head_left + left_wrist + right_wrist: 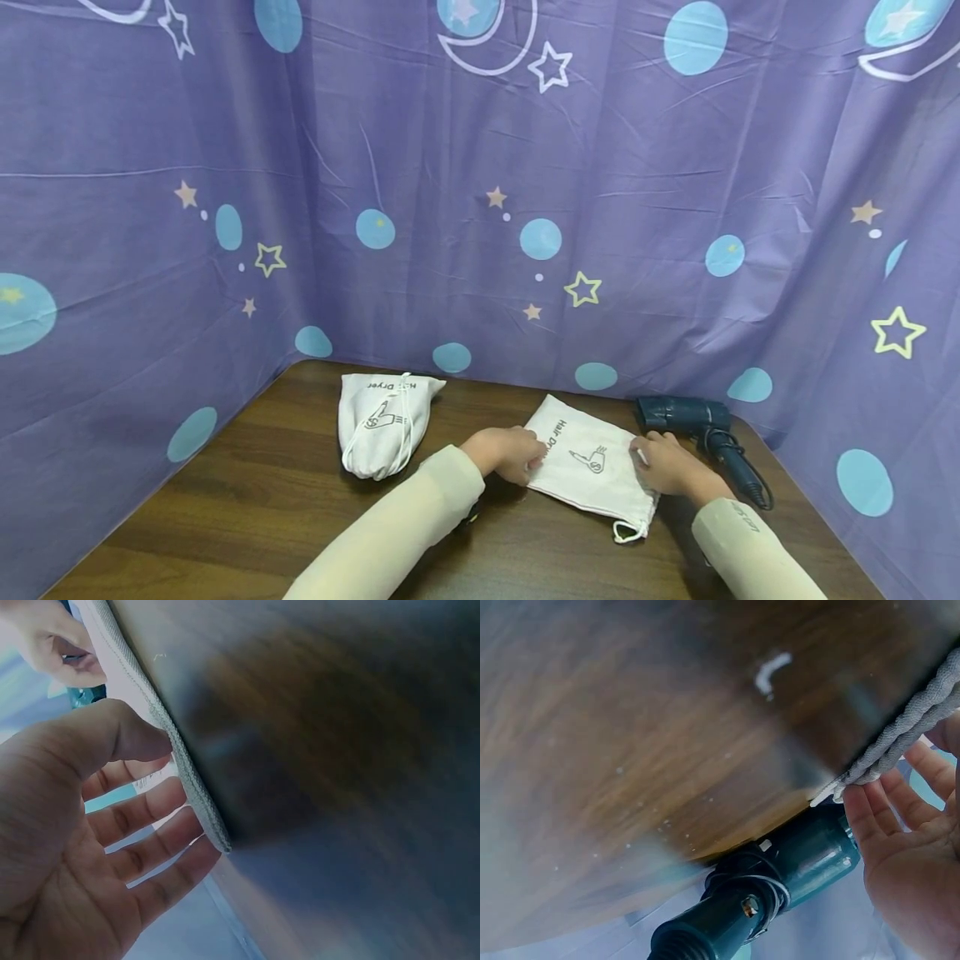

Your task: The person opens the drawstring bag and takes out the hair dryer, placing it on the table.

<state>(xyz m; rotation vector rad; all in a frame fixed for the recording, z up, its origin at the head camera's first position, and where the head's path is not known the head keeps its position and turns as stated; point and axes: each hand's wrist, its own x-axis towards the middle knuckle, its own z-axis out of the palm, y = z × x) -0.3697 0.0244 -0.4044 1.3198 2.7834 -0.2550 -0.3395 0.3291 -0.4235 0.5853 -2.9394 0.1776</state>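
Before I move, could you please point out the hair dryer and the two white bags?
Hair dryer (pixel 681 414): head view, on its barrel.
Left white bag (pixel 384 422): head view, on its printed side.
Right white bag (pixel 588 467): head view, on its printed side.

Brown tbl (pixel 225 525) w/ bulging white bag (pixel 378 433), flatter bag (pixel 588 479) (prob. resting), dk hair dryer (pixel 684 414).

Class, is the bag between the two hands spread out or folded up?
Spread out: the white bag looks flat, its broad printed face showing, left hand at one end, right hand at the other.
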